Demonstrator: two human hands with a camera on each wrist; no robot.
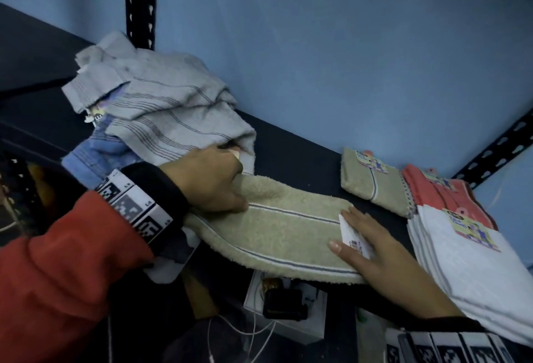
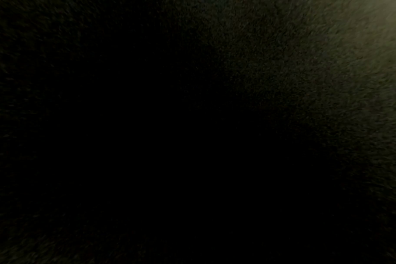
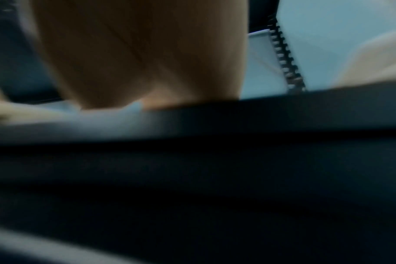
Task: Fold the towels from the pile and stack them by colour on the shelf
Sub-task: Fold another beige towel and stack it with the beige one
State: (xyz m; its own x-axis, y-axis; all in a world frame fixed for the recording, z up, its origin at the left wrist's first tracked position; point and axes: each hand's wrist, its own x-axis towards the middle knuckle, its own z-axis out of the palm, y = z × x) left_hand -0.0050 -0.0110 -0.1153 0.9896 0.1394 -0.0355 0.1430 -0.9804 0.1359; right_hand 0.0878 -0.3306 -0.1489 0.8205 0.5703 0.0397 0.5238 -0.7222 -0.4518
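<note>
A beige towel [image 1: 282,232] with grey-blue stripes lies lengthwise on the dark shelf [image 1: 302,160]. My left hand [image 1: 213,186] grips its left end, fingers curled into the cloth. At the right end my right hand [image 1: 375,247] presses flat with straight fingers, which lie over a white paper label [image 1: 353,235]. A loose pile sits behind the left hand: grey striped towels [image 1: 161,103] over a blue one [image 1: 95,157]. The left wrist view is dark. In the blurred right wrist view only the underside of my right hand [image 3: 136,53] shows.
Folded stacks stand at the shelf's right end: beige [image 1: 372,183], coral [image 1: 432,192] and white [image 1: 467,264]. A black slotted upright [image 1: 140,2] rises behind the pile against the blue wall. Below the shelf edge are a white box with a black device [image 1: 285,305] and cables.
</note>
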